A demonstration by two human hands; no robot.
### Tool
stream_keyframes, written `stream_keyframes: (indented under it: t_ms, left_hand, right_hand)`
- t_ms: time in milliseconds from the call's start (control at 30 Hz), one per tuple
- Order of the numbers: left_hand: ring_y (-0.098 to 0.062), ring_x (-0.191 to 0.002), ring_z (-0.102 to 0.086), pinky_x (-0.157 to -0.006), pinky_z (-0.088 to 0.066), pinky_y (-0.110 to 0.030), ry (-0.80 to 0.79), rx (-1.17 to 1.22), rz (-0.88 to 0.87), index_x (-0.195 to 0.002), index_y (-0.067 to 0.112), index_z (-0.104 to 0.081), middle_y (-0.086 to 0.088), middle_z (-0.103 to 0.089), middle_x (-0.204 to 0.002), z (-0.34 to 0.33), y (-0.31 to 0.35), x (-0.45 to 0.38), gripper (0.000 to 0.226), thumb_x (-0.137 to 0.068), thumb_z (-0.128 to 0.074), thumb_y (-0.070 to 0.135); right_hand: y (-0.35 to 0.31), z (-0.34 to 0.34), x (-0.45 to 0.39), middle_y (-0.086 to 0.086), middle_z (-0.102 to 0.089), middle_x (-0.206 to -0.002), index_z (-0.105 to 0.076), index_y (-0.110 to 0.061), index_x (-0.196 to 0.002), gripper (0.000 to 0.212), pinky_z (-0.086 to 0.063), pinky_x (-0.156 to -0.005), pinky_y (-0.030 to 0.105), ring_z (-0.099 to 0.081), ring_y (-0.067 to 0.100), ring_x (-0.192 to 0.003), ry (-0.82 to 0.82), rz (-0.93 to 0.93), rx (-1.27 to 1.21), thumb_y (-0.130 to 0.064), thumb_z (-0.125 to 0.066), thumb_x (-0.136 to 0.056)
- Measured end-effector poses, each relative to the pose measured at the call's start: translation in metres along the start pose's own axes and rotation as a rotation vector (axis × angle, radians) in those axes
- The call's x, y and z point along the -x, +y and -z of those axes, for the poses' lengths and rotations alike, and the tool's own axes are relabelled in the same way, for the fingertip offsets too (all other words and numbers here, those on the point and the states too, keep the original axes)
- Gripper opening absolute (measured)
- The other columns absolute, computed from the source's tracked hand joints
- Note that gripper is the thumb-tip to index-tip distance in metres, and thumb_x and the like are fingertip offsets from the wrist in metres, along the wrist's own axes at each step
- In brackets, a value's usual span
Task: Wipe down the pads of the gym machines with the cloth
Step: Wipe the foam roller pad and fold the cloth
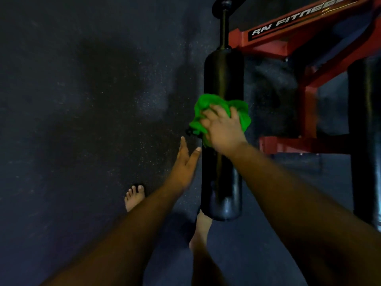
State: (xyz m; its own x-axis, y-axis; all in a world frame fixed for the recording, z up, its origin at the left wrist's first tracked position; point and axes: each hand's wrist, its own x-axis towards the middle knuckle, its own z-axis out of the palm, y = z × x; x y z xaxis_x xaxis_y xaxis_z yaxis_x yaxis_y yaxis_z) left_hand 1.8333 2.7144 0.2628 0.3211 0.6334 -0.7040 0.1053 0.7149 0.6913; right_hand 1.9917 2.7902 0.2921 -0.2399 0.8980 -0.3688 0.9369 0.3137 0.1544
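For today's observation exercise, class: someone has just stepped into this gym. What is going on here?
A person is wiping a black roller pad on a red-framed gym machine. The right hand grips a bunched green cloth and presses it against the middle of the pad. The left hand is open beside the pad, fingers straight, holding nothing. The person stands barefoot on the dark speckled floor. A second black pad stands to the right, untouched.

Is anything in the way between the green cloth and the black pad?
No, nothing visible is. The right hand already presses the green cloth straight onto the black roller pad. The left hand is open beside the pad, not blocking it.
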Motion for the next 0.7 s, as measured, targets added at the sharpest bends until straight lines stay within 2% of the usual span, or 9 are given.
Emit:
stream_keyframes:
  t_ms: [133, 200, 267, 367, 467, 533, 600, 667, 700]
  left_hand:
    - [-0.015, -0.157, -0.008, -0.128, -0.011, -0.038, -0.007, -0.104, -0.017, -0.162, 0.025, 0.002, 0.001, -0.003, -0.171, -0.006, -0.016, 0.033, 0.077, -0.105, -0.044, 0.05]
    - [-0.015, -0.157, -0.006, -0.125, -0.009, -0.031, -0.015, -0.129, 0.002, -0.162, 0.023, 0.002, 0.0, -0.001, -0.171, -0.01, -0.027, 0.048, 0.074, -0.107, -0.041, 0.045]
    - [-0.016, -0.157, -0.006, -0.124, -0.01, -0.032, 0.001, -0.132, 0.028, -0.163, 0.023, 0.002, -0.001, 0.0, -0.171, -0.017, -0.041, 0.067, 0.074, -0.106, -0.041, 0.046]
    - [-0.02, -0.157, -0.009, -0.125, -0.012, -0.035, 0.027, -0.14, 0.091, -0.163, 0.023, 0.0, -0.004, -0.003, -0.171, -0.027, -0.062, 0.102, 0.075, -0.106, -0.042, 0.047]
    - [-0.025, -0.155, -0.019, -0.124, -0.018, -0.036, 0.107, -0.106, 0.203, -0.163, 0.022, -0.002, -0.01, -0.012, -0.17, -0.032, -0.069, 0.16, 0.08, -0.104, -0.044, 0.053]
    - [-0.026, -0.153, -0.024, -0.118, -0.021, -0.024, 0.173, -0.017, 0.234, -0.164, 0.019, -0.004, -0.011, -0.02, -0.168, -0.03, -0.061, 0.204, 0.085, -0.101, -0.047, 0.057]
    - [-0.024, -0.153, -0.022, -0.104, -0.018, -0.012, 0.224, 0.025, 0.199, -0.162, 0.014, -0.015, -0.005, -0.026, -0.164, -0.026, -0.038, 0.263, 0.078, -0.103, -0.047, 0.053]
    - [-0.024, -0.14, -0.04, -0.111, -0.021, -0.023, 0.278, 0.12, 0.17, -0.149, 0.023, -0.042, 0.001, -0.043, -0.142, -0.017, -0.014, 0.326, 0.052, -0.104, -0.049, 0.048]
    - [-0.021, -0.119, -0.055, -0.107, -0.036, -0.033, 0.305, 0.166, 0.169, -0.129, 0.027, -0.056, -0.001, -0.054, -0.126, -0.013, -0.005, 0.352, 0.032, -0.102, -0.054, 0.045]
  right_hand:
    - [-0.031, -0.022, 0.073, -0.008, -0.053, -0.147, -0.062, -0.033, -0.133, 0.048, -0.027, -0.11, 0.06, -0.036, 0.021, -0.143, -0.071, 0.009, -0.062, -0.035, -0.067, -0.086]
    - [-0.047, -0.037, 0.111, -0.008, -0.064, -0.132, -0.071, -0.032, -0.121, 0.05, -0.038, -0.102, 0.06, -0.042, 0.02, -0.132, -0.068, 0.038, -0.101, -0.04, -0.079, -0.073]
    - [-0.063, -0.056, 0.154, -0.009, -0.068, -0.122, -0.075, -0.032, -0.113, 0.051, -0.042, -0.098, 0.06, -0.042, 0.018, -0.126, -0.042, 0.095, -0.126, -0.045, -0.083, -0.065]
    - [-0.087, -0.075, 0.205, -0.011, -0.068, -0.122, -0.075, -0.033, -0.112, 0.044, -0.028, -0.102, 0.052, -0.043, 0.016, -0.127, -0.023, 0.123, -0.185, -0.045, -0.078, -0.069]
    - [-0.101, -0.05, 0.234, -0.01, -0.065, -0.128, -0.069, -0.031, -0.122, 0.044, -0.034, -0.096, 0.055, -0.05, 0.022, -0.128, -0.018, 0.045, -0.379, -0.034, -0.067, -0.079]
    - [-0.11, -0.017, 0.252, -0.012, -0.061, -0.136, -0.063, -0.035, -0.129, 0.048, -0.034, -0.095, 0.053, -0.047, 0.023, -0.13, 0.008, -0.003, -0.499, -0.028, -0.066, -0.082]
    - [-0.126, 0.027, 0.281, -0.01, -0.056, -0.143, -0.061, -0.037, -0.133, 0.052, -0.033, -0.097, 0.051, -0.044, 0.024, -0.134, 0.086, -0.012, -0.566, -0.025, -0.07, -0.083]
    - [-0.149, 0.074, 0.311, -0.009, -0.052, -0.147, -0.059, -0.038, -0.134, 0.052, -0.034, -0.098, 0.052, -0.041, 0.024, -0.135, 0.157, 0.013, -0.595, -0.026, -0.072, -0.085]
    - [-0.159, 0.093, 0.324, -0.009, -0.05, -0.15, -0.058, -0.038, -0.135, 0.052, -0.035, -0.099, 0.053, -0.039, 0.024, -0.137, 0.175, 0.021, -0.606, -0.026, -0.072, -0.087]
